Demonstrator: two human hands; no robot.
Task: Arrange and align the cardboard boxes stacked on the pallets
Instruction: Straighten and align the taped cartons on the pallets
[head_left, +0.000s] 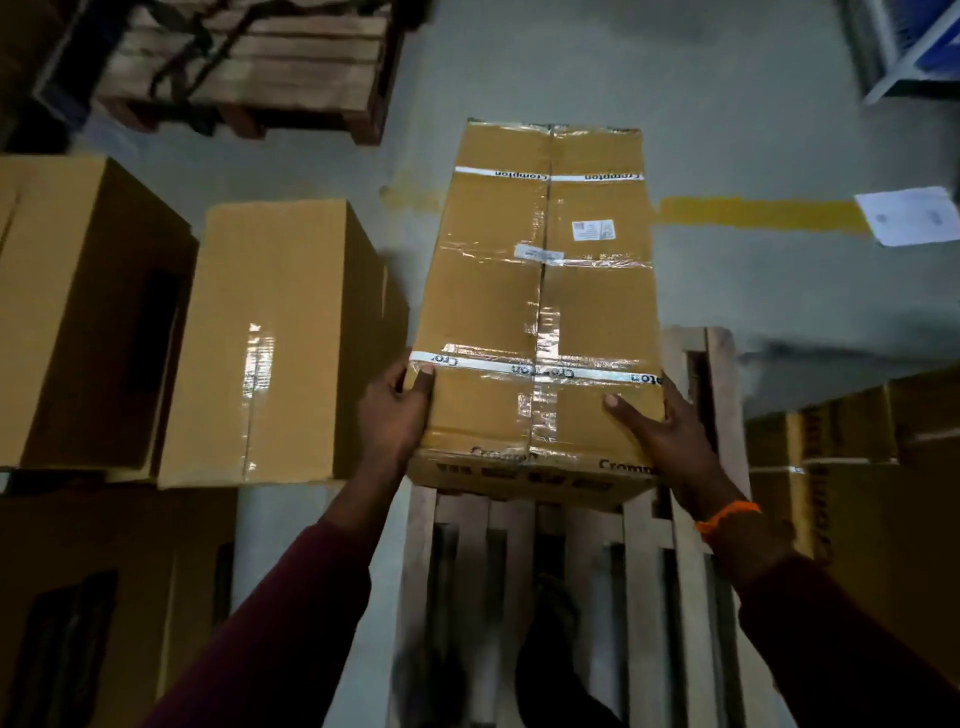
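Note:
A long taped cardboard box (540, 301) with white branded straps lies lengthways in front of me, its near end over a wooden pallet (649, 571) and its far end reaching out over the floor. My left hand (397, 415) grips its near left corner, thumb on top. At the near right corner my right hand (665, 431) holds the box the same way; an orange band is on that wrist. Both sleeves are dark red.
Plain cardboard boxes (275, 338) (78, 306) stand to the left, with more at the lower left and at the right edge (857, 467). Another wooden pallet (244, 67) lies at the top left. On the grey floor there is a yellow line (753, 210) and a paper sheet (909, 215).

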